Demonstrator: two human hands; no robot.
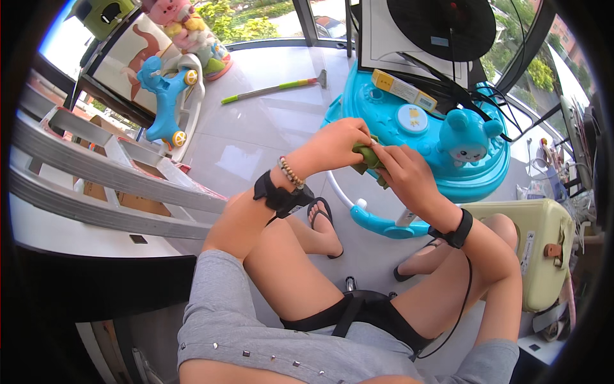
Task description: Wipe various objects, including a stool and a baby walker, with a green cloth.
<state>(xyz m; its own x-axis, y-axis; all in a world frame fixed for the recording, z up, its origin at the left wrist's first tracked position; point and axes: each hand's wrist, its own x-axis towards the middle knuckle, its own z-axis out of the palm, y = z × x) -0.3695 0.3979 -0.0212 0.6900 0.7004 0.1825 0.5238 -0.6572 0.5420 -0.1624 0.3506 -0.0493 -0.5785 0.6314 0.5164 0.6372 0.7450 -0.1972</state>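
My left hand (338, 144) comes in from the left, with a bead bracelet at the wrist. Its thumb and fingers pinch a folded, soft green piece (368, 156); whether it is leaf or fabric I cannot tell. From the other side my right hand (407, 173) holds the same piece, its fingers lying over the top edge. Both hands are in the air above my knees, and the fingers hide part of the green piece. Behind them, on the floor, stands a turquoise plastic baby walker (460, 185) with a bear-head figure (461, 139).
A yellow and white box (405, 90) and black cables rest on the walker. Aluminium ladder rails (120, 216) run along the left, near a blue rocking toy (165, 103). A long-handled scraper (273, 89) lies on the tiles. To my right is a cream suitcase (539, 259).
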